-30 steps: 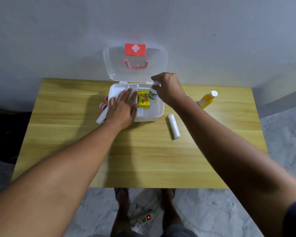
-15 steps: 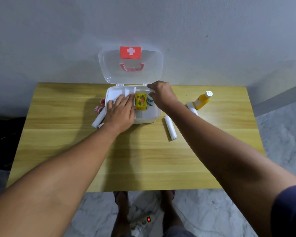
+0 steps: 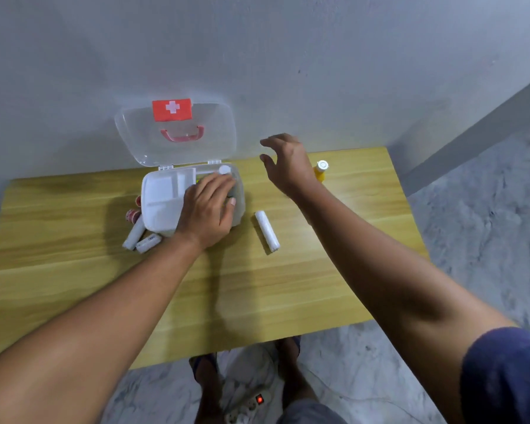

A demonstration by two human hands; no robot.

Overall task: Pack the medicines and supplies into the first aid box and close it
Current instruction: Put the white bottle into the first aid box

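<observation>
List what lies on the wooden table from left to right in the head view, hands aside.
Two white wrapped rolls lying together → white plastic first aid box, clear lid open → lone white bandage roll → yellow bottle with white cap. The small red-patterned rolls overlap the white ones, so left out.

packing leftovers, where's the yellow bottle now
Head view: the yellow bottle sits near the table's far edge, beyond the right hand, right of the first aid box.
</observation>
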